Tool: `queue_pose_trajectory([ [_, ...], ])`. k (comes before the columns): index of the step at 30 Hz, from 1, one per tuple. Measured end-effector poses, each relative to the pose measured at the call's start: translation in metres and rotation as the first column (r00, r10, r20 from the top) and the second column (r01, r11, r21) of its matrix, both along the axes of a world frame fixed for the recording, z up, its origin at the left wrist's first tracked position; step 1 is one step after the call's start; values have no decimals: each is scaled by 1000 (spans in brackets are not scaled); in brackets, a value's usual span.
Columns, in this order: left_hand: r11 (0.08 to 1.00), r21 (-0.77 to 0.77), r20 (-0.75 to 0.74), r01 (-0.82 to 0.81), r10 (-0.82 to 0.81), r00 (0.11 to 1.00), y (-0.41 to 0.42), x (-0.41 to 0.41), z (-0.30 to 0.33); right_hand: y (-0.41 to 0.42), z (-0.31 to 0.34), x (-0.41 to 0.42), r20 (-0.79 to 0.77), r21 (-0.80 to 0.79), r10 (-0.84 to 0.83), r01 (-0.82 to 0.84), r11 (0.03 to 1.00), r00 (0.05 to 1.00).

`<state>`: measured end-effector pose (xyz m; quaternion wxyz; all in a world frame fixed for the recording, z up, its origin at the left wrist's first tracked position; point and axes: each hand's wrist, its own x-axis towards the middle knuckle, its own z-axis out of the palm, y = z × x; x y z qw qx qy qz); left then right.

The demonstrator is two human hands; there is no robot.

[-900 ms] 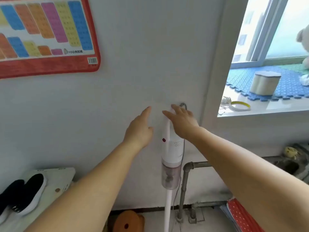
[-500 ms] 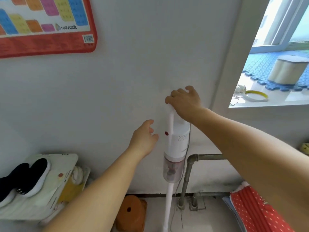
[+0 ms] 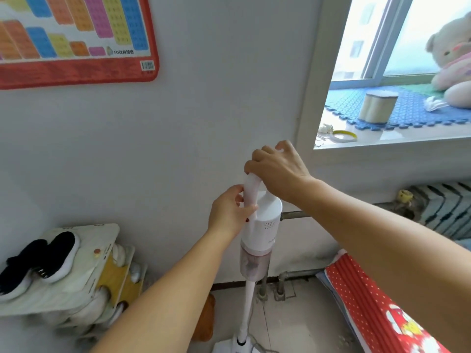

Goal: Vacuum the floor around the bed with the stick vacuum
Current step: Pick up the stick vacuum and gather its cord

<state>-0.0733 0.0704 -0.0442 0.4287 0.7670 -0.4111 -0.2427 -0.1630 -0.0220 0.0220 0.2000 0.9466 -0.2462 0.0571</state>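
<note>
My 2 forearms reach out from the near edge toward the stick vacuum [image 3: 260, 225], which stands almost upright against the far wall [image 3: 204, 123]. Its long axis runs from the floor head [image 3: 235, 347] at the near bottom edge, up the thin white tube, to the handle at the top, leaning slightly right as it rises. The body is white and rounded, with a small patch of vent holes and a clear dust cup below it holding something dark. The handle is a white loop curving up from the left of the body.

My left hand [image 3: 228, 212] is on the left of the handle, fingers and thumb curled round its lower part. My right hand [image 3: 276, 170] sits above and to the right, fingers wrapped over the top of the loop. The vacuum body hangs just below both hands.

To the near left, a rack [image 3: 84, 263] carries a pair of black shoes [image 3: 35, 263]. To the near right lies a red dotted cloth [image 3: 369, 301]. Behind the vacuum, grey pipes [image 3: 293, 273] run along the wall. Further up, a red-edged chart [image 3: 76, 42] hangs on the left and a windowsill [image 3: 382, 141] on the right holds a blue mat [image 3: 407, 108] and a plush toy [image 3: 451, 62].
</note>
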Motion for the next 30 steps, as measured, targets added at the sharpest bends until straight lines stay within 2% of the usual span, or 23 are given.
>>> queue_pose_trajectory([
  [8, 994, -52, 38, 99, -97, 995, 51, -46, -3, 64, 4, -61, 99, 1, -65, 65, 998, 993],
  [13, 976, -55, 97, 211, -205, 974, 68, -81, 3, 91, 10, -105, 163, 83, -159, 147, 986, 974],
  [21, 951, -21, 361, 308, -280, 889, 101, -161, 7, 135, 2, -194, 228, 208, -323, 278, 938, 919],
  [27, 906, 15, 532, 423, -365, 764, 127, -238, -3, 175, -18, -281, 279, 411, -458, 326, 851, 844],
  [30, 881, 56, 606, 469, -404, 685, 138, -272, -10, 198, -23, -318, 242, 615, -558, 320, 721, 794],
])
